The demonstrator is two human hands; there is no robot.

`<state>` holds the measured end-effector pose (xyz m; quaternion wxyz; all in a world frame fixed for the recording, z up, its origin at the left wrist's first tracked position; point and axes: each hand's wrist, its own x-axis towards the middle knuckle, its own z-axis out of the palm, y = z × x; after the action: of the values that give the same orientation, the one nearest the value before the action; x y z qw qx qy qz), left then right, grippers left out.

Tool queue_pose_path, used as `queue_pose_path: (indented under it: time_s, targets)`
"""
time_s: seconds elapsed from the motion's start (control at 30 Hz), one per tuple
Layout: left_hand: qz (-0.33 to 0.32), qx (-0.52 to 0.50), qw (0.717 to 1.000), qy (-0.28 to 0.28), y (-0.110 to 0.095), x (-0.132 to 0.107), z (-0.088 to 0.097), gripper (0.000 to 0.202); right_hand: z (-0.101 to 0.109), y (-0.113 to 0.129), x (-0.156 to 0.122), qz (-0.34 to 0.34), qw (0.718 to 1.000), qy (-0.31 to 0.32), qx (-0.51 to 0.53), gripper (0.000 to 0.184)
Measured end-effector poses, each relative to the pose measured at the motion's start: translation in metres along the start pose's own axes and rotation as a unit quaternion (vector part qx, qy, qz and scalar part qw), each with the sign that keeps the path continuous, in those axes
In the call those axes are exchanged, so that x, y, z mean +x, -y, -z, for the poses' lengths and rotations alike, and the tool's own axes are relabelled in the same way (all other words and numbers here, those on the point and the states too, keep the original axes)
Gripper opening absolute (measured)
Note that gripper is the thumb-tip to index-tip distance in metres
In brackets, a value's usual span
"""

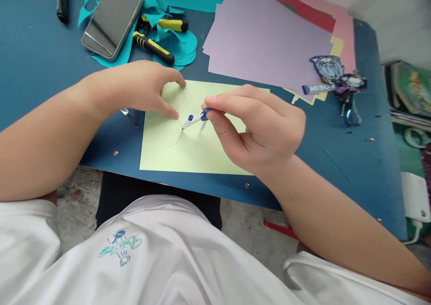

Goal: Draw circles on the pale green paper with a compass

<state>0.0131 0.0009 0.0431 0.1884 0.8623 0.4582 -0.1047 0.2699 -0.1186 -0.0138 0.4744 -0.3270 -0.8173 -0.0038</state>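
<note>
My right hand (259,121) pinches the blue top of a white drawing compass (192,122) between thumb and fingers. The compass leans over a sheet of pale green paper (202,159), its pencil tip at the edge of a drawn circle. My left hand (151,87) lies on the upper left of the sheet, thumb and index finger apart, holding nothing. Two thin circle outlines show on the paper, one under the left fingers and one just below. Beside my left wrist, a clear ruler (135,118) is partly hidden.
Behind my left hand are a phone (113,20), two yellow-black cutters (153,47) and teal paper scraps (191,0). Purple sheets (266,36) lie at the back, with a keychain bunch (350,83) to their right. A white charger (415,196) sits beyond the table's right edge.
</note>
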Motion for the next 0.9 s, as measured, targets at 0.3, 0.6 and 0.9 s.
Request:
queue_pose_path:
  time_s: [0.3,0.6,0.9]
  targets:
    - [0.001,0.018,1.000,0.019,-0.005,0.000,0.005,0.101,-0.001,-0.005,-0.005,-0.029,0.999,-0.003,-0.028,0.025]
    - [0.004,0.028,0.999,0.017,-0.001,0.005,0.001,0.106,0.013,-0.010,0.005,-0.088,0.996,0.008,-0.032,0.030]
    - [0.004,0.032,0.999,0.012,0.000,0.005,0.002,0.104,0.020,-0.024,0.002,-0.091,0.995,0.010,-0.037,0.033]
